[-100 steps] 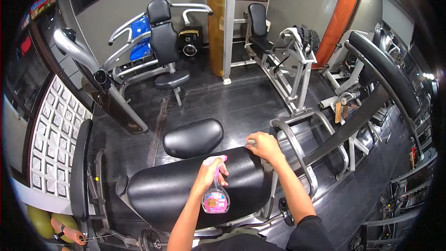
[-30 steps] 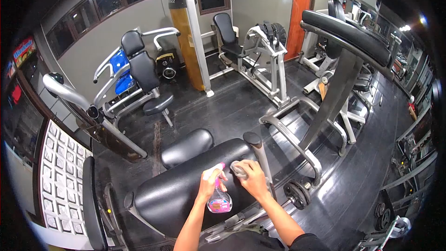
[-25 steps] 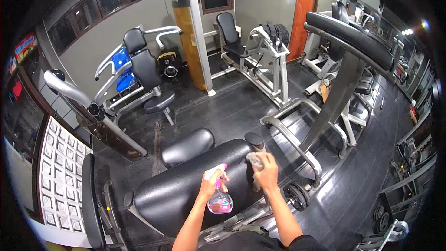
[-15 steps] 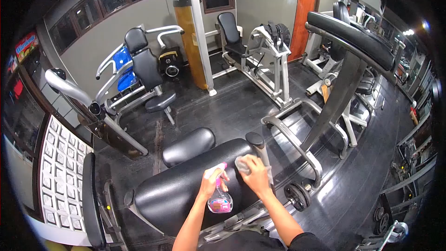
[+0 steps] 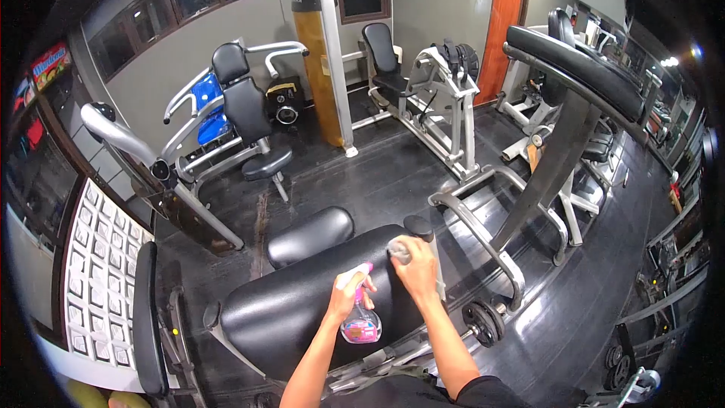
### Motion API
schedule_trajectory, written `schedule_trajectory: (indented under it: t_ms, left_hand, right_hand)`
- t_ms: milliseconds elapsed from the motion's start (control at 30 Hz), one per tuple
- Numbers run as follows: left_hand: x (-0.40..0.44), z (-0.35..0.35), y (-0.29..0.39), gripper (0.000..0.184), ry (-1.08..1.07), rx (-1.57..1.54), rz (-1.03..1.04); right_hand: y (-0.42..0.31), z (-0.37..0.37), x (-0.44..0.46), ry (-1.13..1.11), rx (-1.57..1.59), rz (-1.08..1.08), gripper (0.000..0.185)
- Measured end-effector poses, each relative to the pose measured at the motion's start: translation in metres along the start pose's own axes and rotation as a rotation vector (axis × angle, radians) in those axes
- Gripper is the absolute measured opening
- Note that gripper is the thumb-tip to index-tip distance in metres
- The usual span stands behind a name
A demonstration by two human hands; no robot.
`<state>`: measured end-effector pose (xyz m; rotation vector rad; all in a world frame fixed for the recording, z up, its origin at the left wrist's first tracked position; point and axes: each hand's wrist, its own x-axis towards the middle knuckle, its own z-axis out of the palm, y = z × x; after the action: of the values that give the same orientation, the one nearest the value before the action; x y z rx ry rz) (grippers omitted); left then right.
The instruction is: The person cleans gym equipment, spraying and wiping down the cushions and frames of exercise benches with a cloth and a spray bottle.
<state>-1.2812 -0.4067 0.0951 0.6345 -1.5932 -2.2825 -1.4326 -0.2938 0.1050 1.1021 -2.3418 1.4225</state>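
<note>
My left hand (image 5: 349, 292) is closed round the neck of a clear spray bottle (image 5: 361, 327) with a pink nozzle and a pink label. The bottle is upright, over the near side of a black padded bench (image 5: 283, 308). To its right, my right hand (image 5: 415, 258) grips a bunched grey cloth (image 5: 399, 250) near the right end of the bench pad. Part of the cloth is hidden by my fingers. A smaller black pad (image 5: 311, 236) lies just beyond the bench.
Dumbbell-like weight plates (image 5: 483, 323) sit low to the right of the bench. A tall inclined machine (image 5: 547, 174) rises at the right. A seated machine with a black backrest (image 5: 248, 109) stands at the back left. A white patterned panel (image 5: 106, 279) is at the left.
The right hand and cloth have shifted slightly right and up along the pad. The left hand keeps its hold on the bottle, and the whole view has tilted up a little.
</note>
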Motion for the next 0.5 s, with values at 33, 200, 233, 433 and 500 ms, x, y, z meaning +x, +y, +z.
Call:
schedule_trajectory:
  t_ms: [33,200,233,433,500]
  left_hand:
    - [0.001,-0.001,-0.001,0.037,-0.008,-0.02,0.009]
    - [-0.004,-0.002,-0.001,0.036,0.003,-0.085,0.049]
    - [-0.008,-0.004,0.0,0.037,0.028,-0.088,0.034]
    - [-0.047,-0.041,0.012,0.04,0.198,0.043,0.026]
    - [-0.056,-0.055,0.015,0.041,0.278,0.065,0.047]
  right_hand:
    - [-0.005,0.004,-0.007,-0.065,0.009,-0.039,0.044]
    - [-0.003,-0.007,-0.04,-0.254,0.09,-0.188,0.05]
    - [0.002,-0.014,-0.039,-0.248,0.053,-0.194,0.05]
    - [0.023,-0.031,-0.002,-0.064,-0.067,-0.023,0.044]
    - [0.019,-0.022,0.004,-0.048,-0.028,0.042,0.045]
